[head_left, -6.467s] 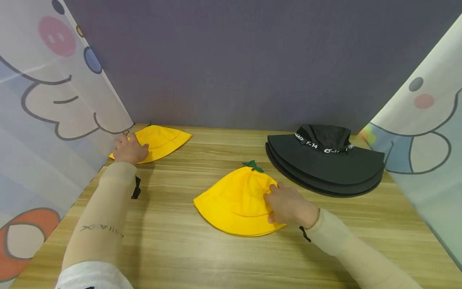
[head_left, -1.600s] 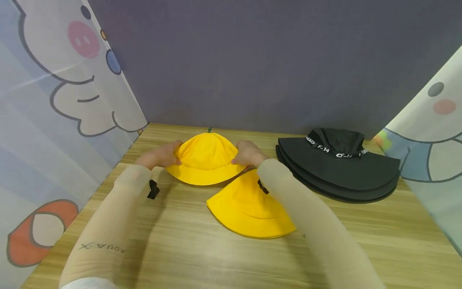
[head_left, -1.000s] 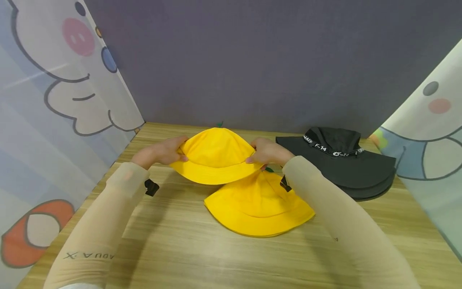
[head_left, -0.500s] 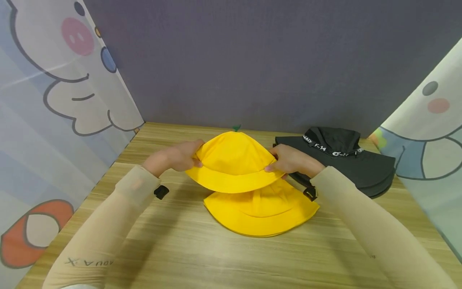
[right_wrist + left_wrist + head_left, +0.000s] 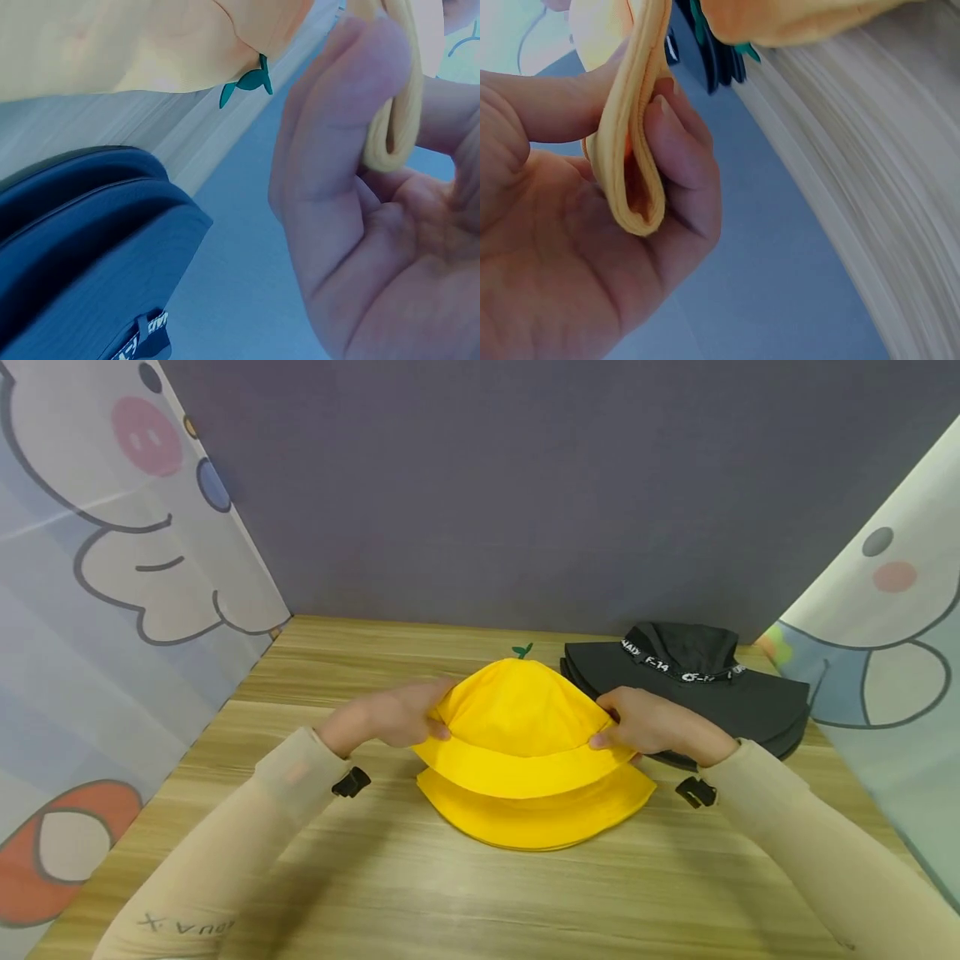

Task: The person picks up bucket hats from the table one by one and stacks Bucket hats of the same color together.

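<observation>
A yellow bucket hat (image 5: 521, 710) with a green leaf sprig on its crown is held up between both hands. My left hand (image 5: 397, 714) pinches the left end of its folded brim, thumb in front and fingers behind. At the opposite end, my right hand (image 5: 652, 724) grips the brim the same way. Both wrist views show the folded brim edge (image 5: 637, 202) between thumb and fingers. Below the held hat lies another yellow hat (image 5: 536, 827), flat on the table, its crown mostly hidden behind the upper one. In the right wrist view its green sprig (image 5: 251, 81) shows.
Several black wide-brimmed hats (image 5: 750, 697) lie stacked at the back right, white lettering on the band, close behind my right hand. The wooden table (image 5: 420, 902) ends at a grey back wall (image 5: 480, 493). Cartoon-printed panels (image 5: 45, 635) stand at both sides.
Earlier, the hat lay at the back left under my left hand while the right touched the other yellow hat. Both hands then took its brim and carried it right and nearer, over the lying hat.
</observation>
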The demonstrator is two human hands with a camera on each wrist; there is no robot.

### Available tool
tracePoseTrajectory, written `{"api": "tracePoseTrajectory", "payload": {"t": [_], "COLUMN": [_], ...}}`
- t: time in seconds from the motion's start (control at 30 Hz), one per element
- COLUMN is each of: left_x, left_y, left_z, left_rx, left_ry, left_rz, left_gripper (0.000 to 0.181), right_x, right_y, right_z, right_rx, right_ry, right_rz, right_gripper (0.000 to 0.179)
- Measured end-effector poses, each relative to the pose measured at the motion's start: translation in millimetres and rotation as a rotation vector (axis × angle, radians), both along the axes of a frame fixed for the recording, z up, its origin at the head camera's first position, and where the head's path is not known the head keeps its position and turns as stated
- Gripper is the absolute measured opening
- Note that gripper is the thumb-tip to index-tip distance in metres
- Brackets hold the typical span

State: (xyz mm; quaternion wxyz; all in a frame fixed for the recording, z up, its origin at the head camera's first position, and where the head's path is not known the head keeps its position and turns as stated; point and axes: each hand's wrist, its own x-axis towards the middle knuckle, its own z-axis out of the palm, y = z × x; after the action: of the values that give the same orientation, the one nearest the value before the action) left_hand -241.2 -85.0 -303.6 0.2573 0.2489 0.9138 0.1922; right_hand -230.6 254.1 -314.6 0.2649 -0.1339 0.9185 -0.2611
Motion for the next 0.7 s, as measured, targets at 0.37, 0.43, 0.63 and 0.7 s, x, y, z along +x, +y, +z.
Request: {"api": "tracePoseTrajectory", "payload": {"t": [0.37, 0.43, 0.63, 0.7], "left_x": [20.3, 23.5, 30.1, 30.7], "left_y": [17.8, 18.8, 18.7, 19.5], "left_z": [-12.6, -15.9, -30.2, -37.6], "left_rx": [0.041, 0.047, 0.062, 0.061], "left_ry": [-0.029, -0.034, -0.042, -0.06], "left_rz": [0.025, 0.032, 0.026, 0.032], "left_gripper": [0.062, 0.06, 0.044, 0.042], "right_x": [21.6, 23.9, 27.6, 27.3], "right_y": [20, 21, 24, 25], "right_z": [-8.6, -11.7, -25.7, -32.4], "right_rx": [-0.053, -0.063, -0.072, -0.071], "right_ry": [-0.021, -0.03, -0.036, -0.034], "right_rz": [0.023, 0.024, 0.042, 0.05], "right_gripper": [0.027, 0.027, 0.026, 0.024]}}
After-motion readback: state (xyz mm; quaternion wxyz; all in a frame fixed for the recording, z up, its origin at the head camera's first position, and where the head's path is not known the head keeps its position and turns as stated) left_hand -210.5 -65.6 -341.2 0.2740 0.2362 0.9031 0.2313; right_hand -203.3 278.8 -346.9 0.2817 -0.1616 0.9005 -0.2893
